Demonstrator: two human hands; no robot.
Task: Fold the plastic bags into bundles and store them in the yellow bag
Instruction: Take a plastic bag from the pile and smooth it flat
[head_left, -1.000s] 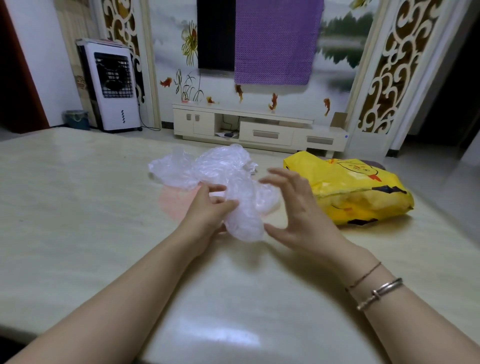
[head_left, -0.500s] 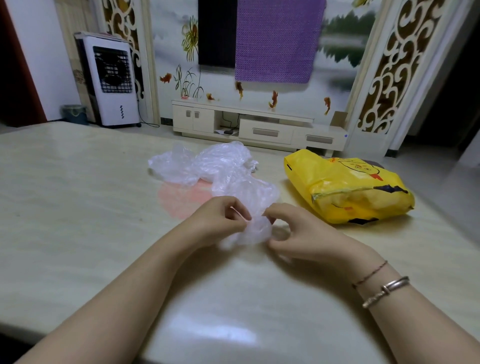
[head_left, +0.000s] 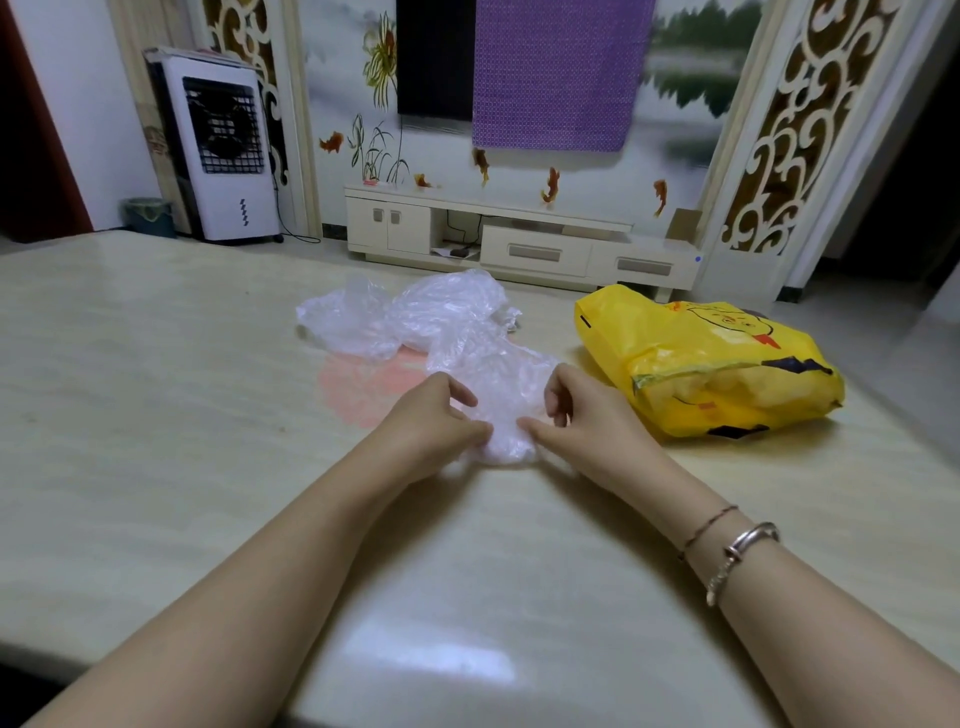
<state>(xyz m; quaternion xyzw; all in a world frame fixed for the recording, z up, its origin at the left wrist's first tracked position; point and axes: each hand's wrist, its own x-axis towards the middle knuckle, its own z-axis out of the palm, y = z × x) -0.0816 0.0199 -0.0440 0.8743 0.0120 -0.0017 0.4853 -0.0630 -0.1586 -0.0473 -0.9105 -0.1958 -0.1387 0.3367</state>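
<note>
Both hands, left hand (head_left: 431, 426) & right hand (head_left: 582, 421), are pinching the clear bag (head_left: 498, 384) mid-tabletop (head_left: 156, 415); slick film's prob springing open if the pinch is loosening.

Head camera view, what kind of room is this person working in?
Most likely a home living room: a low white TV cabinet stands against a mural wall, a dark screen hangs above it half under a purple cloth, and a standing air cooler sits nearby.

We see a crumpled clear thin plastic bag (head_left: 498, 384) lying mid-table, more clear bags (head_left: 410, 317) heaped behind it; a bulging yellow printed plastic bag (head_left: 711, 369) lies on its side, right.
</note>
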